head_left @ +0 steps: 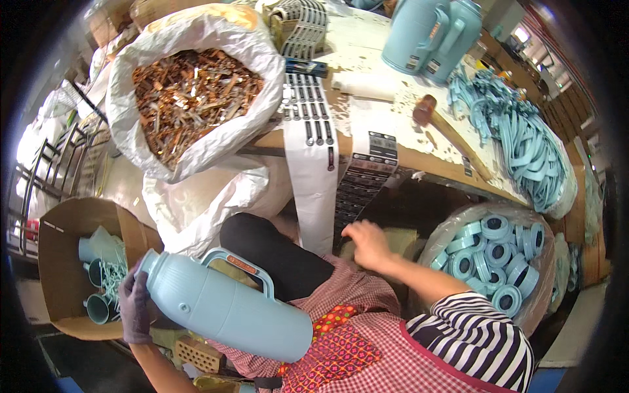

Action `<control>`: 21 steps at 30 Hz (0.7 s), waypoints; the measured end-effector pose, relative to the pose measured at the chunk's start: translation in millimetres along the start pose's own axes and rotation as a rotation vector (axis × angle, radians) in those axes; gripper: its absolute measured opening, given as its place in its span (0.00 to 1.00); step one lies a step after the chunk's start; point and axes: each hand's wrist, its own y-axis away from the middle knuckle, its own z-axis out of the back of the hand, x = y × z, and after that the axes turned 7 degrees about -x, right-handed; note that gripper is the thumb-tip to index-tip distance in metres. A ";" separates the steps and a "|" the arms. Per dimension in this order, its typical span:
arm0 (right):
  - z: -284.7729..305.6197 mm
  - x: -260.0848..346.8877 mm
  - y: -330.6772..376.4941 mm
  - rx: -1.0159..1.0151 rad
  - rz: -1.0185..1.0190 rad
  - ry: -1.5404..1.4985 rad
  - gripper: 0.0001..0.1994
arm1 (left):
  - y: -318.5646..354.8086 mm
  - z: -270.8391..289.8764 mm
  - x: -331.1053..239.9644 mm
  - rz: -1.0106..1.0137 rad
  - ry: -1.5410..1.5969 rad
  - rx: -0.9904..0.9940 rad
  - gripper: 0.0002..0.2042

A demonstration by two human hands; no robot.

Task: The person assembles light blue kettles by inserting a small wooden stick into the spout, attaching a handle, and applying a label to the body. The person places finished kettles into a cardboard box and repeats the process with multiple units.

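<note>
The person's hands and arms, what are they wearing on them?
The left hand wears a thin greyish-purple glove; its forearm shows no sleeve. The right hand is bare, and its arm has a black-and-white striped sleeve pushed up above the forearm.

Gloved left hand [134,304] holding blue flask [226,308], right hand [367,243] on lap

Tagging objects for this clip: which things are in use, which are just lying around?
In use:
left hand gripping light-blue flask body
right hand reaching toward hanging label strips

Lying about:
sack of metal scrap
bag of blue rings
blue straps
mallet
carton of blue parts
two finished flasks
</note>
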 end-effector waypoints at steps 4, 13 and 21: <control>94.7 -17.8 -81.6 -0.601 0.099 -0.378 0.03 | 1.6 -3.6 12.8 -0.032 0.312 0.135 0.31; 117.1 -109.3 -170.3 -0.453 -0.100 -0.375 0.16 | -12.0 -41.3 2.0 0.126 0.627 0.220 0.27; 113.2 -116.9 -150.6 -0.483 -0.102 -0.428 0.05 | -45.1 -39.8 17.2 0.338 0.278 0.284 0.22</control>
